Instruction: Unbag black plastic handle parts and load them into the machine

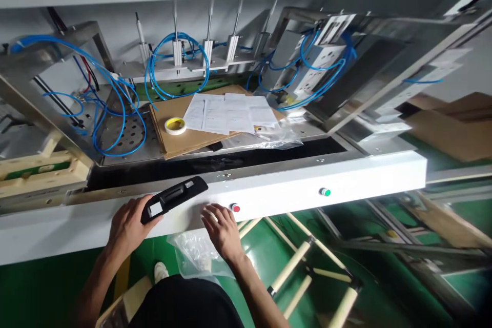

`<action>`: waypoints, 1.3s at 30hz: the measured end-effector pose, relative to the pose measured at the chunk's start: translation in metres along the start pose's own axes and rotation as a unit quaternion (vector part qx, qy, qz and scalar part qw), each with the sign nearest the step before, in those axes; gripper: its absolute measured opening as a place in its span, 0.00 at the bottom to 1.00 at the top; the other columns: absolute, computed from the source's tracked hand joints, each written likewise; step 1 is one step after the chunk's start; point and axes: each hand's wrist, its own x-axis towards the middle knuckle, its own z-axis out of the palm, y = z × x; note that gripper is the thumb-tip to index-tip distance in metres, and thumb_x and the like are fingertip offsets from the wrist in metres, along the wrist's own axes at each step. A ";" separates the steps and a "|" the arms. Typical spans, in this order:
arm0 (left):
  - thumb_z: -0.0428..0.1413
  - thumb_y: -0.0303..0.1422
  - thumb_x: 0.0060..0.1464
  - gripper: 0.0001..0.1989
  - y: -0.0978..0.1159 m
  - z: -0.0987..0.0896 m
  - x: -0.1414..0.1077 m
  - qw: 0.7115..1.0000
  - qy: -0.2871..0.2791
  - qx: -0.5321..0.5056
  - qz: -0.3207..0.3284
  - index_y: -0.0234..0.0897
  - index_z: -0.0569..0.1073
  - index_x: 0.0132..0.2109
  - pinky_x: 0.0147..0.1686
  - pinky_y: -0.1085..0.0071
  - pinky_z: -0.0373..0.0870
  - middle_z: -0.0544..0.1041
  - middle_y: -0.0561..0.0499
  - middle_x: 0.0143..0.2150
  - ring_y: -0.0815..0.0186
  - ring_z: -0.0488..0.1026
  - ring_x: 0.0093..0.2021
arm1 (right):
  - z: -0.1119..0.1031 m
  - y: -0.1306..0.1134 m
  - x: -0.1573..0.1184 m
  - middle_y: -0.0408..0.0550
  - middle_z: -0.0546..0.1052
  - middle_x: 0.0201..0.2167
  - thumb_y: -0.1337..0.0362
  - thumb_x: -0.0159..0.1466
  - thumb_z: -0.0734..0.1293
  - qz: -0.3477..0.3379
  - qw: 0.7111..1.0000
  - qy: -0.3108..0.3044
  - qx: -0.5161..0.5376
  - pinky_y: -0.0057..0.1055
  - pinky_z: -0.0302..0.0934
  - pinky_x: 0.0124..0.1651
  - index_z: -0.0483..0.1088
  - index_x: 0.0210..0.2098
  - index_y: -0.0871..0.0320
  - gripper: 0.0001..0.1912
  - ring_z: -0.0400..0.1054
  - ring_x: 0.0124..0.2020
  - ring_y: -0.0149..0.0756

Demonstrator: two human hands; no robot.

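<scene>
Black plastic piece point(175, 197) is in your left hand point(128, 221), over the white ledge point(280, 192). Fingers closed around its near end, thumb along the lower edge; you have just that end, the rest sticks out free. Long axis slants: from your left grip it runs rightward and away from you, so the free end sits ahead of your right hand point(223, 230) and a bit left. Left hand is nearer, already on it; right is apart from it. Right hand: half open, fingers loosely curled, nothing seen in it. It's just beside the red button point(236, 208); can't tell if fingertips touch the ledge. Green button point(325, 192) farther right. Behind the ledge: tape roll point(177, 132) and papers point(230, 113) on cardboard point(163, 141).
</scene>
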 end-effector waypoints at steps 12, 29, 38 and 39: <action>0.66 0.41 0.62 0.23 0.011 0.048 0.051 0.992 -0.093 -0.051 0.073 0.42 0.73 0.61 0.51 0.57 0.75 0.81 0.45 0.55 0.53 0.77 0.50 | 0.023 0.021 -0.006 0.50 0.83 0.48 0.71 0.74 0.64 0.000 0.999 0.007 0.035 0.41 0.64 0.56 0.80 0.52 0.53 0.14 0.71 0.55 0.43; 0.57 0.46 0.67 0.25 -0.007 0.041 0.029 0.988 0.048 -0.135 -0.062 0.40 0.68 0.65 0.60 0.52 0.73 0.76 0.40 0.61 0.50 0.75 0.60 | -0.003 0.013 0.011 0.53 0.82 0.48 0.70 0.76 0.60 -0.009 0.999 -0.021 0.028 0.44 0.60 0.61 0.75 0.55 0.55 0.15 0.70 0.53 0.44; 0.65 0.37 0.63 0.15 -0.002 0.019 -0.041 0.995 0.062 -0.064 0.045 0.42 0.74 0.54 0.56 0.55 0.72 0.80 0.43 0.55 0.53 0.77 0.56 | -0.012 0.008 0.033 0.51 0.80 0.43 0.71 0.75 0.59 -0.019 1.000 -0.006 0.022 0.42 0.60 0.54 0.74 0.55 0.56 0.15 0.69 0.47 0.45; 0.63 0.33 0.64 0.09 0.002 0.020 -0.037 0.994 0.071 -0.072 0.042 0.43 0.75 0.51 0.55 0.57 0.72 0.81 0.45 0.52 0.55 0.77 0.53 | -0.013 0.008 0.035 0.51 0.80 0.43 0.71 0.75 0.60 -0.021 1.000 -0.007 0.021 0.42 0.60 0.53 0.73 0.55 0.55 0.15 0.69 0.46 0.45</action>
